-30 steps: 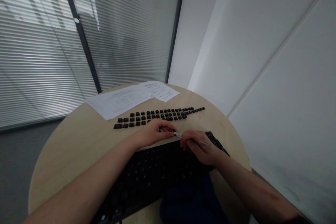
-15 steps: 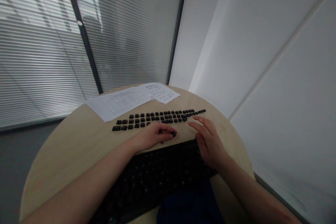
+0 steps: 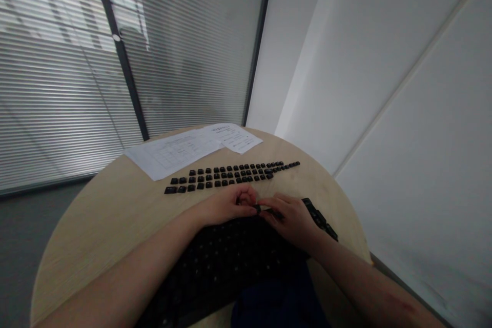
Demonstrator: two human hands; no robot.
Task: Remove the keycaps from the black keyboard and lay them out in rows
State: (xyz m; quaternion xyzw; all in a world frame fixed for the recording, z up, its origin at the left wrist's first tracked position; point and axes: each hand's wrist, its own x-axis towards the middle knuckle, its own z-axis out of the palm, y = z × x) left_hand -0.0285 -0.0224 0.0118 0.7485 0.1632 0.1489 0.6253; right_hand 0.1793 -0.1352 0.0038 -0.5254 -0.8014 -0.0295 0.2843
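Observation:
My left hand [image 3: 226, 205] is closed, thumb and fingers pinching a small black keycap [image 3: 257, 208] over the far edge of a black keyboard [image 3: 226, 256]. Against the same keycap, my right hand [image 3: 292, 219] has its thumb and fingertips closed from the right side. The keyboard lies at an angle below both wrists, partly covered by my forearms. Just beyond the hands, several loose black keycaps [image 3: 208, 178] are laid out in rows on the round wooden table [image 3: 103, 215].
Two printed sheets, a larger paper [image 3: 169, 154] and a smaller paper [image 3: 240, 139], lie at the table's far side. A glass partition with blinds [image 3: 192, 51] rises behind, and a white wall [image 3: 384, 61] stands close on the right. Dark blue cloth [image 3: 277, 302] shows at the near edge.
My right hand has moved left from beside the keycap rows and closed at the keycap in my left hand. The keyboard's right end has come into view. The rows stay put.

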